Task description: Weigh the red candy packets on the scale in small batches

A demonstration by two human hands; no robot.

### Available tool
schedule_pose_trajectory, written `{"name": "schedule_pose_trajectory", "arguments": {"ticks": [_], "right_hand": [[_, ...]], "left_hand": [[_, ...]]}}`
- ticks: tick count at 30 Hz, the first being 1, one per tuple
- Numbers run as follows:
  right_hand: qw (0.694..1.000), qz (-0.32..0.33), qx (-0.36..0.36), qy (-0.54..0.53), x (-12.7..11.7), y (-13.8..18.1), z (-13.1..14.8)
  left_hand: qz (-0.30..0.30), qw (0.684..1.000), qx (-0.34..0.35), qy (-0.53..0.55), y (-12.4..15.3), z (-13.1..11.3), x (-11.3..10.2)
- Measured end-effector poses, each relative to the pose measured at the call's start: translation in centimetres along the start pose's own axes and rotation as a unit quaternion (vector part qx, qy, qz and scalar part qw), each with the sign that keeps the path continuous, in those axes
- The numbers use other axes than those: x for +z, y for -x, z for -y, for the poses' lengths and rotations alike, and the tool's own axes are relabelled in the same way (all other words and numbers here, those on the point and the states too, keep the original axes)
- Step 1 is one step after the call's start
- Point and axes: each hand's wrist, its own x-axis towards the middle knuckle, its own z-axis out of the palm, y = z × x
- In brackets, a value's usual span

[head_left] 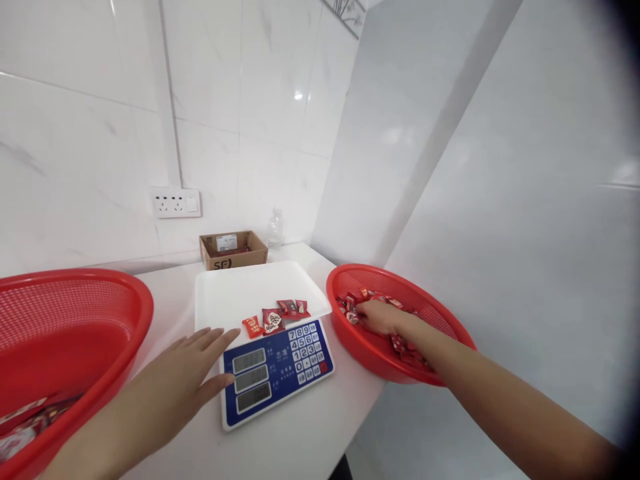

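My left hand hovers at the left edge of a digital scale, fingers stretched out and holding nothing. Several small red wrapped candies lie along the front of the scale's white pan. On the right, my right hand reaches down into a red basket that holds many wrapped candies. Its fingers are bent down among the wrappers at the basket's left side. The fingertips are partly hidden, and whatever they grip cannot be made out.
A second red basket stands at the left with packets in its bottom. Behind the scale are an open cardboard box and a clear plastic bottle. A wall socket sits above. A grey panel borders the right side.
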Motion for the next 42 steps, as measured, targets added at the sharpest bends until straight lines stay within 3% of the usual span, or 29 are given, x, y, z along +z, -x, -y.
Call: {"name": "schedule_pose_trajectory", "arguments": {"ticks": [4,9,15,21,34,38,42], "right_hand": [[0.999,-0.031,-0.024,-0.009,-3.0,-1.4,0.1],[0.989,-0.119,-0.066,-0.064,-5.1,-1.7,4.5],[0.972,-0.155,-0.167,-0.062,-3.7,-1.7,11.3],[0.962,-0.149,-0.227,0.006,-1.3,-2.4,14.5],[0.959,-0.077,-0.266,-0.060,0.0,-1.0,13.5],[0.961,-0.091,-0.245,-0.087,0.0,-1.5,12.6],[0.973,-0.094,-0.179,-0.110,-0.2,-1.9,11.4]], "left_hand": [[0.018,1.000,-0.012,0.006,0.0,-0.9,-0.9],[0.018,1.000,-0.003,0.017,0.0,-1.1,-1.1],[0.014,1.000,-0.006,0.014,0.0,-1.2,-1.3],[0.019,1.000,-0.002,0.008,0.2,-1.6,-1.9],[0.018,1.000,0.004,0.020,0.3,-2.1,-2.5],[0.013,1.000,0.004,0.019,0.4,-2.2,-2.5],[0.009,1.000,0.004,0.022,0.5,-2.2,-2.5]]}}
